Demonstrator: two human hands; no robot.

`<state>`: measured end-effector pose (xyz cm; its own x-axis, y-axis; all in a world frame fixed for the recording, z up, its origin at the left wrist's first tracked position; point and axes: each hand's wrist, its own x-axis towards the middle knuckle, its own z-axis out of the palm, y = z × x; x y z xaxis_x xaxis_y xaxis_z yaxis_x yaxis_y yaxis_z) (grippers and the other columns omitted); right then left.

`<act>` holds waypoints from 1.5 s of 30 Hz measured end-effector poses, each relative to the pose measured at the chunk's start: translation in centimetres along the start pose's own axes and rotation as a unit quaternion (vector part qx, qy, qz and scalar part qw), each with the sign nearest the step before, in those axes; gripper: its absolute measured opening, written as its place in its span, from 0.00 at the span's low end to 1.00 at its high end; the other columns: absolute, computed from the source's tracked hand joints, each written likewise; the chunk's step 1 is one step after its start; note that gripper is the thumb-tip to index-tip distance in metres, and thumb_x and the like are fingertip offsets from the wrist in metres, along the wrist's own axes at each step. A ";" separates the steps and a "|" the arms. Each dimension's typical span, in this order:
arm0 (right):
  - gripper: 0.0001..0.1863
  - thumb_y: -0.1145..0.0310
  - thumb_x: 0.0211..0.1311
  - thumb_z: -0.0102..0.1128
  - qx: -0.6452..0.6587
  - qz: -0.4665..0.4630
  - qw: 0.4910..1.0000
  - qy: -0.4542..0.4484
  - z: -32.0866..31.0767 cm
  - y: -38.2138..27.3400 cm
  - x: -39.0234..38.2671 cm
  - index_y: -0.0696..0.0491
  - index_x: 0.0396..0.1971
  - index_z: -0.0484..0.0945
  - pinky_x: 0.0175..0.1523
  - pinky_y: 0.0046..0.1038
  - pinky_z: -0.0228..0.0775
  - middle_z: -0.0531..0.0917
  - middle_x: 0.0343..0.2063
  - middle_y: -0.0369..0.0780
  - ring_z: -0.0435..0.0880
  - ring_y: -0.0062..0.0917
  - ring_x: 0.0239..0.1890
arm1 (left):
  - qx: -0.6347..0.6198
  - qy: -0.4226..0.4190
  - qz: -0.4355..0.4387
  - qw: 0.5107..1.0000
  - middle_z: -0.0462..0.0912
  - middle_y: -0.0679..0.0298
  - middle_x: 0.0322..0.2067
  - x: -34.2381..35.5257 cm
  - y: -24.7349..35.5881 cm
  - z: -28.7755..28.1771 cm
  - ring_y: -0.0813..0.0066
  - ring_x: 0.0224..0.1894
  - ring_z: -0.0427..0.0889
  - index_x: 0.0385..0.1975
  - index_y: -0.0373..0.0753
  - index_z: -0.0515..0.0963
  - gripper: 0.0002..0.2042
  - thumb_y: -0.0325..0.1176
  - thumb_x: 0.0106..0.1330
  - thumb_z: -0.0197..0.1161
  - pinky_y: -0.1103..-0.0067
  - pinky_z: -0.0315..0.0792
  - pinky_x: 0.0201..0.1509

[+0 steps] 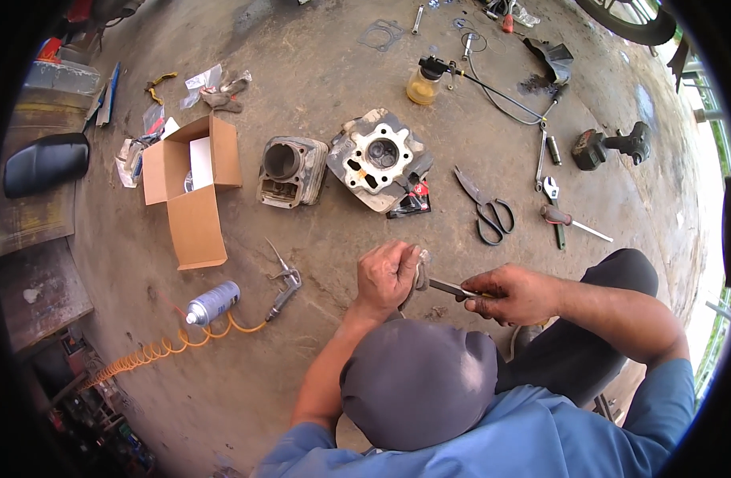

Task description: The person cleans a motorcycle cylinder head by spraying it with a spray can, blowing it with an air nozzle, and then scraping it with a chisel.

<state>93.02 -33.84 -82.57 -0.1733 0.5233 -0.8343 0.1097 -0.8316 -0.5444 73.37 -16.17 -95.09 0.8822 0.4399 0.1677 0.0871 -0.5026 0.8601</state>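
Observation:
My left hand [381, 279] is closed around a small curved metal part [421, 275], held low over the concrete floor. My right hand [509, 295] grips a flat, narrow metal tool [443, 287], like a file or blade, with its tip against or very near that part. Beyond my hands a cylinder head [401, 179] lies on a red-and-black packet [409, 207], beside a cylinder block [305, 187]. Black-handled shears [493, 223] lie to the right of them.
An open cardboard box [194, 227], spray can [218, 299], air blow gun [284, 295] with coiled hose lie left. An oil bottle [423, 84], spanners, screwdriver [556, 215], cordless tool [588, 155] lie right. A dark-capped head [417, 382] and bent knee [620, 267] fill the lower view.

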 end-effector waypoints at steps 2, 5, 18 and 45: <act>0.25 0.54 0.83 0.64 0.008 -0.002 1.000 0.024 0.2 1.3 -0.4 0.56 0.68 0.81 0.38 0.36 0.80 0.86 0.27 0.41 0.85 0.29 0.27 | -0.032 0.031 -0.079 0.996 0.80 0.53 0.24 0.2 0.4 1.0 0.48 0.26 0.80 0.28 0.35 0.78 0.15 0.32 0.80 0.64 0.60 0.72 0.31; 0.23 0.61 0.79 0.66 -0.159 -0.157 0.971 0.090 0.9 1.2 -1.9 0.58 0.66 0.82 0.42 0.43 0.80 0.88 0.33 0.55 0.89 0.50 0.34 | -0.072 0.029 -0.085 0.993 0.78 0.51 0.21 -0.3 0.8 0.5 0.45 0.23 0.78 0.26 0.35 0.78 0.15 0.30 0.80 0.62 0.60 0.71 0.29; 0.23 0.59 0.79 0.66 -0.201 -0.096 0.968 0.117 0.0 -1.5 -2.3 0.57 0.64 0.84 0.52 0.44 0.83 0.91 0.42 0.55 0.92 0.49 0.45 | -0.399 0.142 -0.278 0.862 0.82 0.71 0.25 -1.1 0.5 -2.7 0.85 0.28 0.78 0.32 0.37 0.83 0.24 0.50 0.89 0.55 0.83 0.72 0.33; 0.22 0.55 0.80 0.66 -0.151 -0.049 0.946 0.282 -6.0 -2.2 1.9 0.52 0.64 0.80 0.43 0.37 0.81 0.87 0.33 0.42 0.88 0.32 0.35 | 0.165 0.206 -0.274 0.925 0.84 0.52 0.54 -9.9 -11.1 -4.9 0.49 0.60 0.81 0.57 0.33 0.84 0.15 0.32 0.75 0.70 0.59 0.75 0.65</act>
<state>98.32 -29.88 -83.47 0.3431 0.6819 -0.6460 0.4090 -0.7275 -0.5508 61.41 -11.32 -103.93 0.4181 0.9081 -0.0221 0.6655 -0.2897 0.6879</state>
